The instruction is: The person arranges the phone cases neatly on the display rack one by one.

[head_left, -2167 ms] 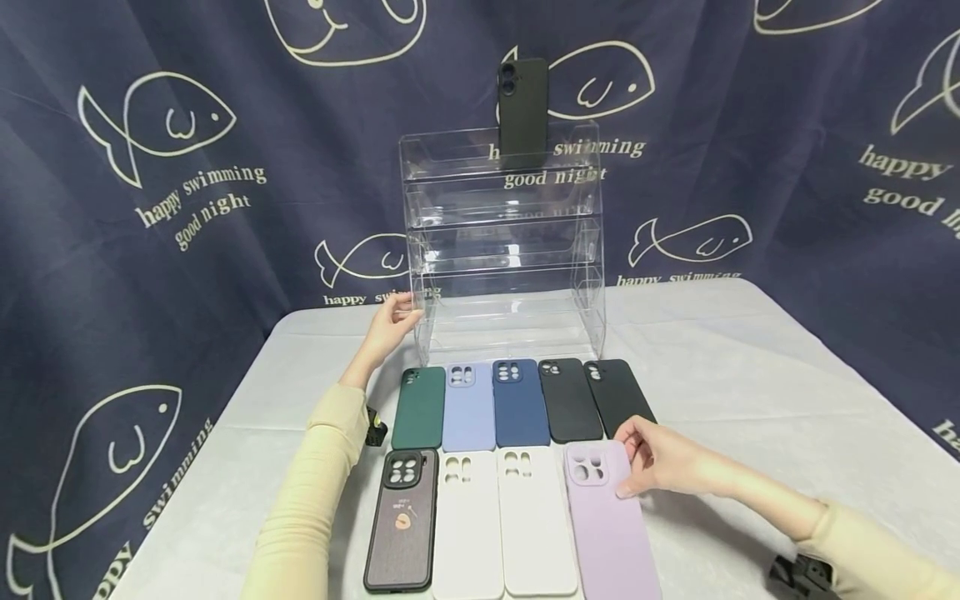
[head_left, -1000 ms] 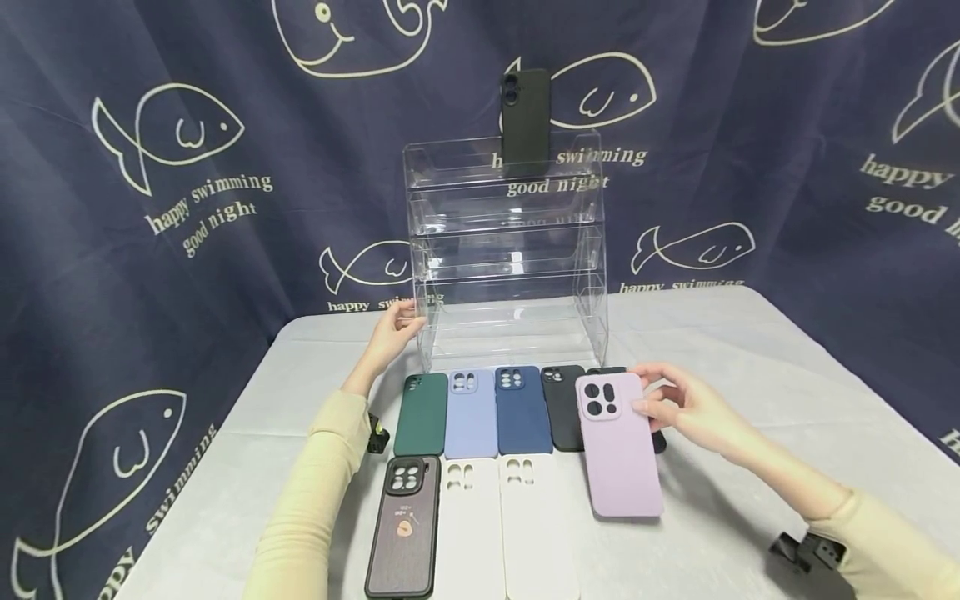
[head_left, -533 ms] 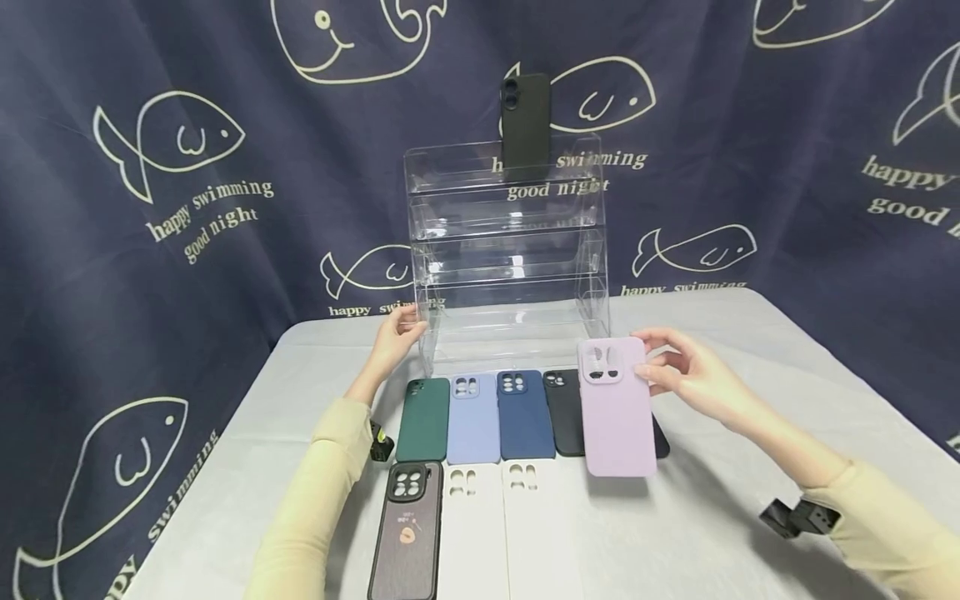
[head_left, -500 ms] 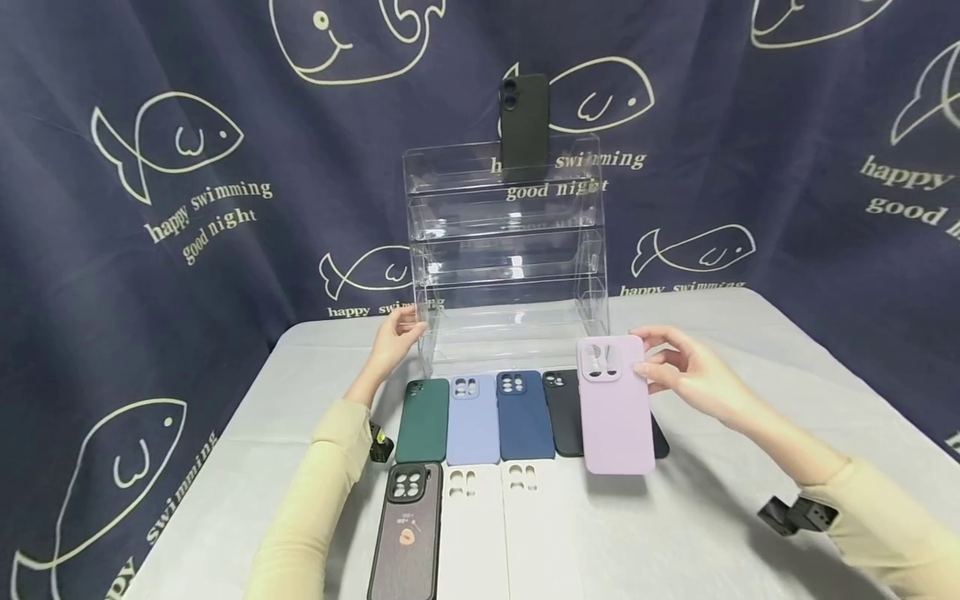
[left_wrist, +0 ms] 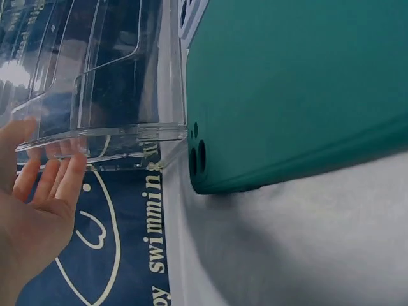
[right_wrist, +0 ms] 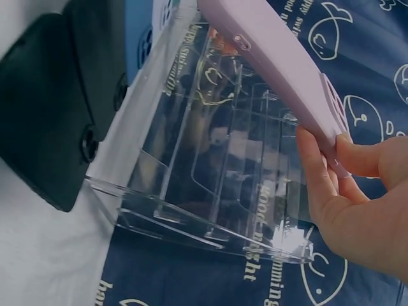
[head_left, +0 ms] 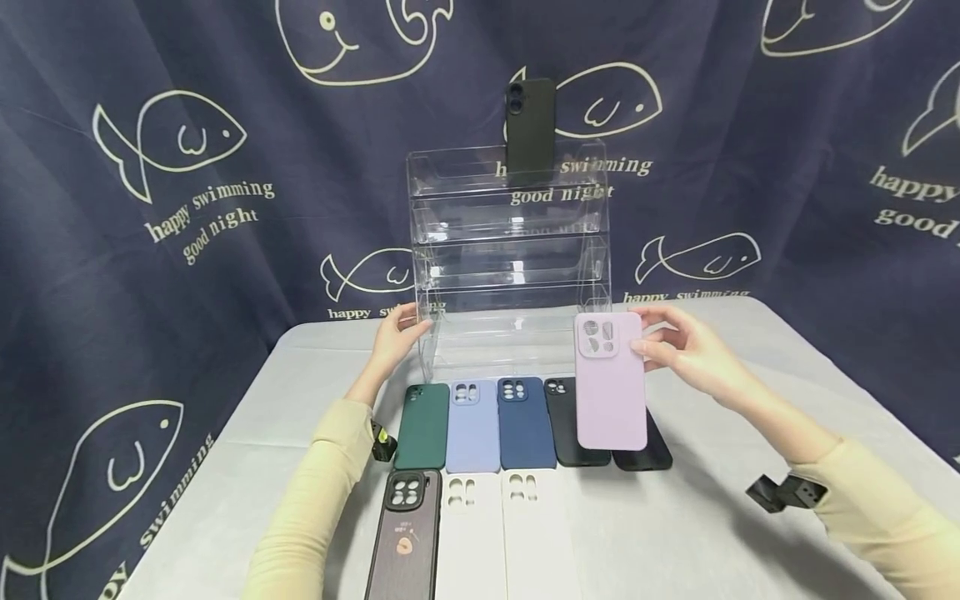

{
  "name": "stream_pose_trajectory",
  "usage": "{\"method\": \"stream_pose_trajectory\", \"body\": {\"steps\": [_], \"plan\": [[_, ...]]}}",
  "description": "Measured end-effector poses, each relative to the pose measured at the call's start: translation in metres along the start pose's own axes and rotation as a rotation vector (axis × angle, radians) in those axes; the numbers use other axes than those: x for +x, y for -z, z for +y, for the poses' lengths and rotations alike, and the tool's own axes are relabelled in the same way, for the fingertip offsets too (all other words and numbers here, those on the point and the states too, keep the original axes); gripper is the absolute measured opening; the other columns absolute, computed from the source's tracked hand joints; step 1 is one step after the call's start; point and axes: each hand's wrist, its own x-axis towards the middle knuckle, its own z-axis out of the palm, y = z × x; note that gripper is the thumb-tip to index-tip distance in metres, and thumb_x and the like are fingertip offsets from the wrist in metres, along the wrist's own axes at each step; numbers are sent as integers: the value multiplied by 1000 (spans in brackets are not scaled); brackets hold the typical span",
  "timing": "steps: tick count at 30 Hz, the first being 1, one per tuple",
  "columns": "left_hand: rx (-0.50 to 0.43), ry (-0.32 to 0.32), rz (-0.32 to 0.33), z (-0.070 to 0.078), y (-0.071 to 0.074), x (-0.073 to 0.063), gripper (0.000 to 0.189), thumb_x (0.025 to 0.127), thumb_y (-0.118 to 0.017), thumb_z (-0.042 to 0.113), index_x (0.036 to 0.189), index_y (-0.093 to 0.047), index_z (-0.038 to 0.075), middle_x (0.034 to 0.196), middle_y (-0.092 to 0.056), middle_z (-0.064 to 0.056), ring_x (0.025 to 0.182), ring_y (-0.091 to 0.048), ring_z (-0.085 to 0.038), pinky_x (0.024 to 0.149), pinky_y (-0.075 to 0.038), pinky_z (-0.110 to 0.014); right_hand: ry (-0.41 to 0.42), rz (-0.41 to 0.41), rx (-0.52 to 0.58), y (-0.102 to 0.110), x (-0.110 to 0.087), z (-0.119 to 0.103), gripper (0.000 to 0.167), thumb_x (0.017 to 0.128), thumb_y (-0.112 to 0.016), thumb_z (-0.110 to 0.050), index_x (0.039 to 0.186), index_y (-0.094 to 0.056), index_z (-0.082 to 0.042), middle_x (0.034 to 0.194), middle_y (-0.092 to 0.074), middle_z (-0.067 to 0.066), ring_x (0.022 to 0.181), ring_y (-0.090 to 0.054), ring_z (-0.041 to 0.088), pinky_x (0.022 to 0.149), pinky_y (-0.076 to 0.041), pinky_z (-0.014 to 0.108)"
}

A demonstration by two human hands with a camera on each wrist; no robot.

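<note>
My right hand (head_left: pixel 690 350) pinches a lilac phone case (head_left: pixel 611 392) by its upper right edge, thumb on the back face. The case hangs upright in front of the rack's lower right part, its camera cutouts at the top. In the right wrist view the lilac case (right_wrist: pixel 274 64) is seen from its side. My left hand (head_left: pixel 393 337) holds the left side of a clear tiered display rack (head_left: pixel 517 321). In the left wrist view, thumb and fingers lie on either side of the rack's clear edge (left_wrist: pixel 102 132). A black phone case (head_left: pixel 530 129) stands in the top tier.
Before the rack lie green (head_left: pixel 422 425), light blue (head_left: pixel 473 429), navy (head_left: pixel 527 425) and two black cases (head_left: pixel 581 433), the right one partly covered by the lilac case. Nearer are a dark patterned case (head_left: pixel 405 542) and two white cases (head_left: pixel 472 542). A fish-print curtain (head_left: pixel 300 167) hangs behind the table.
My right hand has picked the lilac case up from the right end of the front row and moved it up and forward toward the rack. My left hand stays at the rack's side.
</note>
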Motion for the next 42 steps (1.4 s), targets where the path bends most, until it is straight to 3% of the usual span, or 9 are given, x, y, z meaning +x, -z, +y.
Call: {"method": "stream_pose_trajectory", "body": {"steps": [8, 15, 21, 29, 42], "plan": [[-3, -50, -12, -4, -1, 1, 52, 88, -66, 19, 133, -47, 0, 130, -53, -24, 117, -54, -39, 101, -46, -43, 62, 32, -19, 6, 18, -11, 42, 87, -61, 3, 126, -46, 1, 100, -53, -7, 78, -62, 1, 64, -59, 27], [-24, -8, -46, -3, 0, 0, 52, 88, -65, 17, 135, -46, 3, 132, -53, -21, 116, -55, -35, 96, -51, -40, 69, 75, -49, 10, 36, -24, 42, 86, -62, 3, 126, -48, 1, 96, -56, -9, 79, -62, 0, 64, -59, 25], [-61, -7, -14, -3, 3, 0, 61, 86, -68, 14, 140, -41, 7, 127, -57, -22, 112, -58, -35, 93, -53, -38, 81, 92, -57, 11, 51, -34, 46, 86, -64, 0, 129, -47, 2, 97, -56, -9, 79, -63, -1, 65, -59, 24], [-16, 12, -20, -4, 4, 1, 52, 88, -66, 17, 134, -48, 4, 130, -56, -20, 112, -58, -33, 88, -55, -31, 85, 141, -29, 10, 76, -44, 45, 85, -64, 2, 128, -50, -1, 95, -57, -9, 78, -63, 0, 63, -58, 22], [-59, 36, -58, -5, 6, 4, 54, 88, -65, 15, 136, -45, 2, 133, -52, -21, 115, -55, -34, 90, -55, -35, 141, 158, -24, 16, 108, -65, 44, 85, -64, 2, 127, -52, -3, 95, -58, -7, 77, -64, 1, 63, -58, 21]]}}
